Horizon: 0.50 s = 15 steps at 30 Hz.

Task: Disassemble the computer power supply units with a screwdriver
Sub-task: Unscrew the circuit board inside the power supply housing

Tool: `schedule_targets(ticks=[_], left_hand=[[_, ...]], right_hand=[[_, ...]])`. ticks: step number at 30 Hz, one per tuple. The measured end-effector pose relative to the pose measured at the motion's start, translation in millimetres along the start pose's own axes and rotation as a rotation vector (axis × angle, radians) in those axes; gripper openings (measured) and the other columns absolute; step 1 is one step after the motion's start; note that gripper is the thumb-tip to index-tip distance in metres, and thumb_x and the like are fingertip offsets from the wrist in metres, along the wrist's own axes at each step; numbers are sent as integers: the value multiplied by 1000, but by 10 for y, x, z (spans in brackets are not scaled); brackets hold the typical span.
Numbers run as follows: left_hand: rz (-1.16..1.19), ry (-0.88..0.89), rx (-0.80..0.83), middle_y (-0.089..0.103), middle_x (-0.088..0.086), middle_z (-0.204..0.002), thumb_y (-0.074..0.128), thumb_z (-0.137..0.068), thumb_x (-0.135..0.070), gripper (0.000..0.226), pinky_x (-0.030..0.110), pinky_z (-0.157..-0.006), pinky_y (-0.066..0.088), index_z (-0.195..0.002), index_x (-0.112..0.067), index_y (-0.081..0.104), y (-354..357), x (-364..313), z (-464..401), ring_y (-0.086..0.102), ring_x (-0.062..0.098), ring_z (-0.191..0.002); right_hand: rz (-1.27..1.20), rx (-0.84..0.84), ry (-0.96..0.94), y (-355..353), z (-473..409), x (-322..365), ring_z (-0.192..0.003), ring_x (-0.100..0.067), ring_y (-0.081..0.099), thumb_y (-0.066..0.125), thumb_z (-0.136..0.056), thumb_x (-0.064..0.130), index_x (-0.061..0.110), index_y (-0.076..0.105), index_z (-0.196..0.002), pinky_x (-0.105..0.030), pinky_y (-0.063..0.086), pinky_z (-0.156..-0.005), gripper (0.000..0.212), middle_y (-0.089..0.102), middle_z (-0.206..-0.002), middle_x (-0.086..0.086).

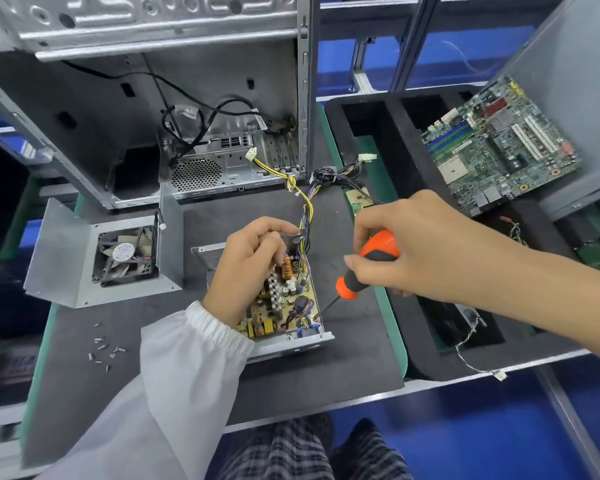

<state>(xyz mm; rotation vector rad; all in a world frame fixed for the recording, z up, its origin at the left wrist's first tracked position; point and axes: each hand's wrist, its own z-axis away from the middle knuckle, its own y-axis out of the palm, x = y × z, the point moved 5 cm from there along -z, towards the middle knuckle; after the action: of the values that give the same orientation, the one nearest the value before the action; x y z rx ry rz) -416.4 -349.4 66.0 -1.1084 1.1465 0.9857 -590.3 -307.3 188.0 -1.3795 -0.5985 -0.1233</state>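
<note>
Fingers of the right hand (420,244) grip an orange-and-black screwdriver (364,268), tip on the open power supply unit (281,306) mid-mat; left hand (246,265) curls over its components. Behind: removed fan cover (94,258), empty computer case (153,116).

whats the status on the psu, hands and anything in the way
Left hand grips the open power supply. Right hand holds the screwdriver, tip down at the board's right edge. Wire bundle runs beside the work spot; cover with fan set aside left.
</note>
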Motion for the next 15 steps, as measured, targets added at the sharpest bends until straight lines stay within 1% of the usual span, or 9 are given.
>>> schedule_targets(ticks=[2, 5, 8, 10, 11, 14, 15], left_hand=[[34, -18, -3, 47, -1, -60, 37, -94, 5, 32, 12, -45, 28, -99, -5, 67, 2, -3, 5, 33, 4, -45], [96, -29, 1, 45, 1, -60, 34, -90, 6, 32, 14, -43, 25, -91, -2, 65, 3, -12, 13, 30, 5, -44], [102, -8, 1, 41, 0, -59, 35, -95, 1, 31, 14, -44, 25, -86, -1, 65, -11, -16, 17, 31, 5, -47], [54, 25, -4, 39, -5, -56, 39, -100, -4, 31, 12, -46, 27, -87, -3, 66, -13, -24, 24, 31, 3, -47], [20, 44, -4, 40, -11, -55, 41, -101, -5, 30, 11, -47, 27, -88, -4, 67, -9, -28, 28, 33, 2, -47], [-78, 86, 9, 49, -23, -49, 43, -101, -6, 26, 5, -50, 30, -94, -4, 68, 18, -47, 41, 44, -4, -47], [-96, 92, 14, 49, -24, -48, 44, -101, -6, 25, 5, -50, 30, -94, -3, 68, 27, -50, 45, 44, -4, -46]], right_hand=[[-4, 4, 5, -1, 3, 9, -70, 9, 53, 56, -74, 48, 20, 63, -74, -25, 46, -60, 29, 53, -44, 5], [9, 12, 1, -4, 10, 26, -69, 14, 52, 55, -74, 49, 21, 61, -73, -24, 46, -62, 29, 52, -45, 6], [11, 12, -3, -13, 13, 41, -68, 14, 51, 56, -75, 47, 20, 62, -73, -21, 45, -64, 28, 50, -43, 8], [19, 17, -8, -14, 15, 53, -67, 12, 51, 58, -76, 45, 19, 62, -73, -19, 44, -63, 27, 50, -43, 8], [23, 22, -8, -14, 15, 58, -67, 11, 52, 58, -77, 45, 19, 62, -73, -19, 44, -62, 26, 50, -44, 7], [17, 32, 0, -12, 15, 64, -71, 11, 52, 58, -76, 45, 18, 62, -74, -22, 45, -64, 27, 50, -45, 7], [13, 32, 0, -12, 16, 66, -72, 11, 52, 58, -76, 45, 18, 62, -74, -22, 45, -64, 27, 50, -45, 7]])
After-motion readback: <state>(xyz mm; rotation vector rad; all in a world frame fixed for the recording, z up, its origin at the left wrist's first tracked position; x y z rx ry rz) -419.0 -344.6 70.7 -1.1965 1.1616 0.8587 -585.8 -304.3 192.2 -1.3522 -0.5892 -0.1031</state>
